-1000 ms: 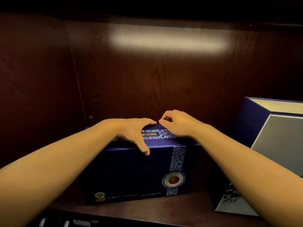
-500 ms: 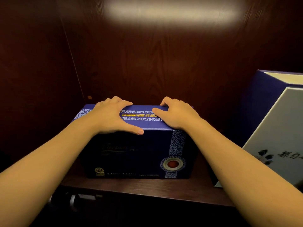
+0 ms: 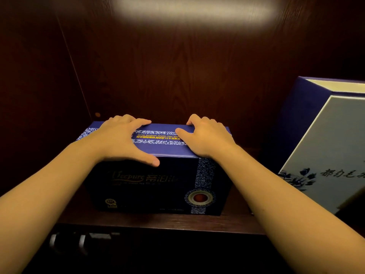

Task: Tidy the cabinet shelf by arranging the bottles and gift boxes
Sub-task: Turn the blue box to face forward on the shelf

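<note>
A dark blue gift box (image 3: 150, 186) with white patterned bands and a red round emblem stands on the dark wooden shelf (image 3: 158, 222), close to the back wall. My left hand (image 3: 120, 139) lies on the left part of its top, fingers curled over the far edge and thumb down on the front edge. My right hand (image 3: 207, 137) grips the right part of the top the same way. A taller blue and pale grey gift box (image 3: 325, 147) with a flower print leans at the right.
The cabinet's dark wooden side wall (image 3: 39, 86) closes off the left and the back panel (image 3: 177, 66) stands right behind the box. Pale blurred objects (image 3: 83, 240) lie in the dark space below the shelf's front edge.
My two hands moved apart from the middle of the box top to its left and right parts and took hold of it. The view shifted downward.
</note>
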